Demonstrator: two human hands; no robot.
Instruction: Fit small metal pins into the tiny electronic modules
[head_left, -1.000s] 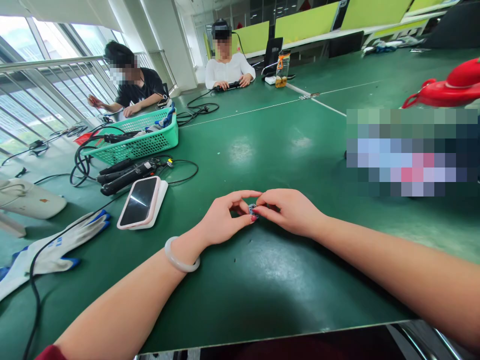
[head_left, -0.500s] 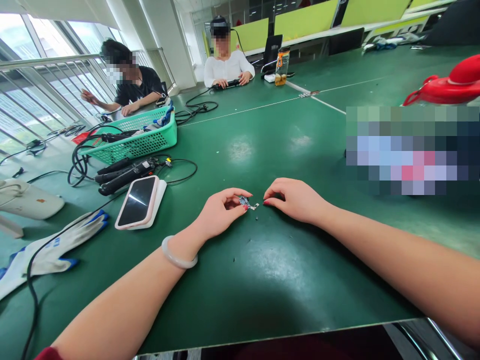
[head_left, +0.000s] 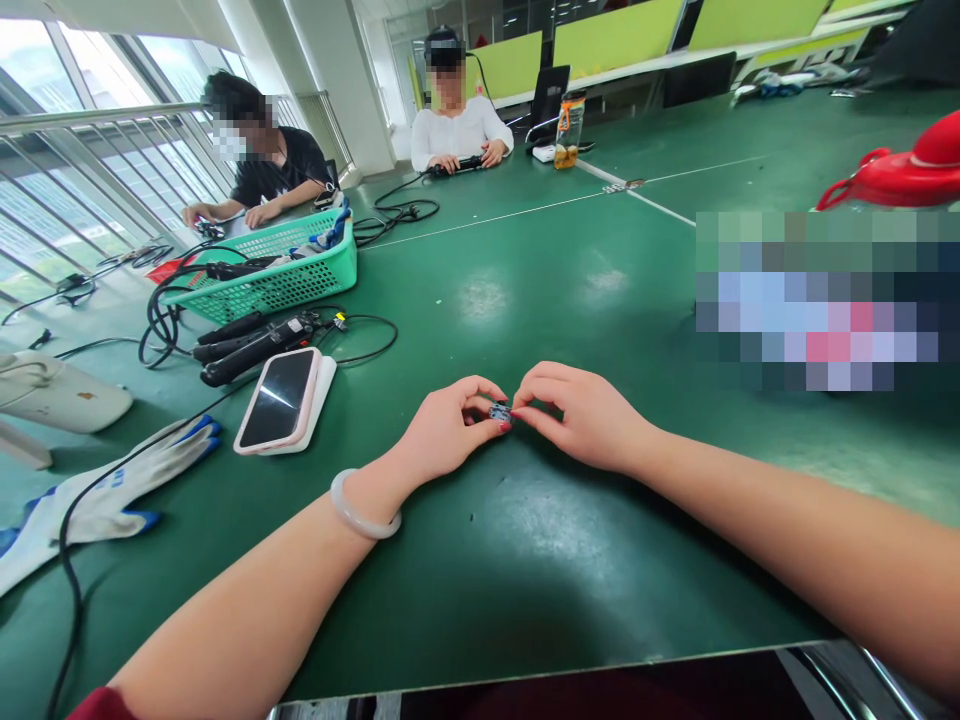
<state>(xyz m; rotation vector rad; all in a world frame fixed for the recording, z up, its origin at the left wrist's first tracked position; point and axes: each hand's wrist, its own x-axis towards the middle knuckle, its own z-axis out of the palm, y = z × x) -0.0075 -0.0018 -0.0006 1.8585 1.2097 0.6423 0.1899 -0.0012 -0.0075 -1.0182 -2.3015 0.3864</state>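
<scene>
One part [head_left: 499, 411] pinched by left hand [head_left: 442, 427] and right hand [head_left: 583, 412], well inside table edge [head_left: 570, 667].

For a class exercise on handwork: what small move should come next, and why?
Probably the right hand should gently nudge the small part while the left hand steadies it: the left pinches it, and the right is at its edge, touching or nearly so.

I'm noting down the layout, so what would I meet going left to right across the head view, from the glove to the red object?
White-and-blue glove, phone, left hand, small blue-grey part at the fingertips, right hand, red object.
</scene>
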